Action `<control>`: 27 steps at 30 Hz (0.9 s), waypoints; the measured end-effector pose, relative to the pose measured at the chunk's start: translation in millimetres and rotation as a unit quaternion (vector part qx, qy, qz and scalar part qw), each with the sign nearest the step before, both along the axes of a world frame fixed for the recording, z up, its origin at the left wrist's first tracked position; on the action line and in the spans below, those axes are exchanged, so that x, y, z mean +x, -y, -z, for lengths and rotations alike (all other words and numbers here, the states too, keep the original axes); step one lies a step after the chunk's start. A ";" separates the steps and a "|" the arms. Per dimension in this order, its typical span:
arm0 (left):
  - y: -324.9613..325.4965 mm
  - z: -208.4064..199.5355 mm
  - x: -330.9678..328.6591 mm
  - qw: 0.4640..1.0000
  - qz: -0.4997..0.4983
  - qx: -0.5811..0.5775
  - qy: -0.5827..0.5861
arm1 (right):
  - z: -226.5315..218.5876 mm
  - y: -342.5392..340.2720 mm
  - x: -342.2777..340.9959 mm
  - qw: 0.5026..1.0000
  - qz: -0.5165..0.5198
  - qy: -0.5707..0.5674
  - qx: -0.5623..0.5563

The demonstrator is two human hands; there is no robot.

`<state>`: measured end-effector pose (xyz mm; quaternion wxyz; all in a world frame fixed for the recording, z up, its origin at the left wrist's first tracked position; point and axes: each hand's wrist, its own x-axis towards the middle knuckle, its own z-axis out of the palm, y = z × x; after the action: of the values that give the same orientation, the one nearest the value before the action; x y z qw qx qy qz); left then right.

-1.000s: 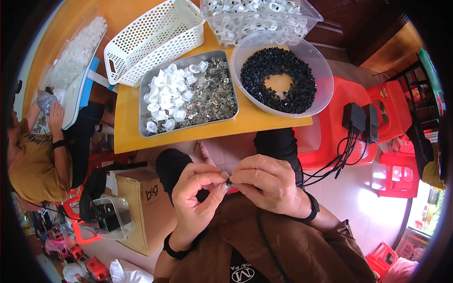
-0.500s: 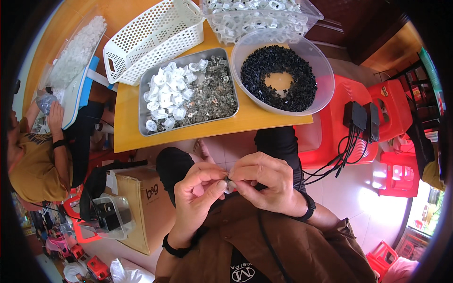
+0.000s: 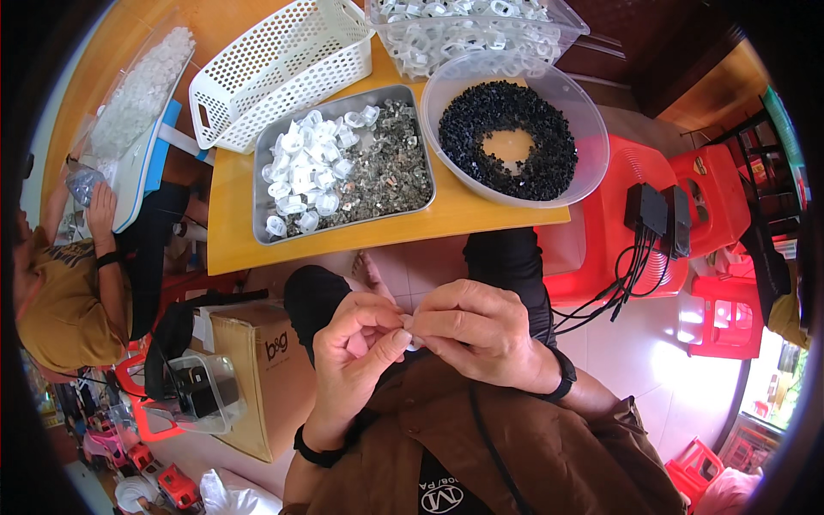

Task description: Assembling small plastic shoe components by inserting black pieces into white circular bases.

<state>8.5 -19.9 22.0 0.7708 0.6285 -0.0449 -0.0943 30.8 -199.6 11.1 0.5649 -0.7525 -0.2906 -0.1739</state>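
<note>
Above my lap, my left hand [image 3: 356,348] and my right hand [image 3: 482,333] meet at the fingertips. Both pinch a small white plastic piece [image 3: 415,345], which the fingers mostly cover. Beyond them on the yellow table [image 3: 369,234] lies a metal tray [image 3: 260,221]. White plastic pieces [image 3: 305,167] fill its left part, and small greyish metal-looking parts [image 3: 386,172] spread over its right. At the tray's right stands a clear round bowl [image 3: 592,163], where tiny black parts [image 3: 468,129] form a ring.
Behind the tray is a white perforated basket [image 3: 249,86]. A clear bin [image 3: 481,39] of whitish plastic pieces stands at the back. Red stools [image 3: 631,163] with black cabled boxes [image 3: 648,210] are on the right. At left, a co-worker [image 3: 77,292] sits beside a cardboard box [image 3: 257,378].
My fingertips have closed in more around the piece, and the dark bit that showed between them is now hidden. The co-worker's hands shifted slightly around a clear bag.
</note>
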 end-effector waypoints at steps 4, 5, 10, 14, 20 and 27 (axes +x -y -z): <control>0.7 -2.0 0.0 1.000 0.008 -0.004 -0.024 | 0.8 0.1 -3.4 0.999 -0.002 -0.038 0.028; 0.7 -1.9 -0.1 0.999 0.012 -0.010 -0.038 | 0.6 0.1 -4.1 0.998 -0.003 -0.056 0.036; 0.4 -0.2 0.0 0.997 0.024 -0.024 -0.069 | 2.1 0.3 -5.6 0.996 -0.017 -0.075 0.052; -0.2 1.5 -0.7 0.998 0.010 -0.042 -0.049 | 0.6 1.2 -6.4 0.992 -0.034 -0.110 0.044; -2.5 3.3 -1.4 0.999 0.005 -0.024 -0.027 | -1.0 -1.5 -1.3 0.992 -0.045 -0.099 0.064; -2.5 3.2 -2.1 1.000 0.006 -0.004 -0.027 | -4.3 2.5 -2.1 0.982 -0.082 -0.161 0.049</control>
<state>6.4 -17.4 18.8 0.7735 0.6225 -0.0281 -0.1155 28.6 -202.1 15.4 0.6531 -0.7156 -0.2472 -0.0176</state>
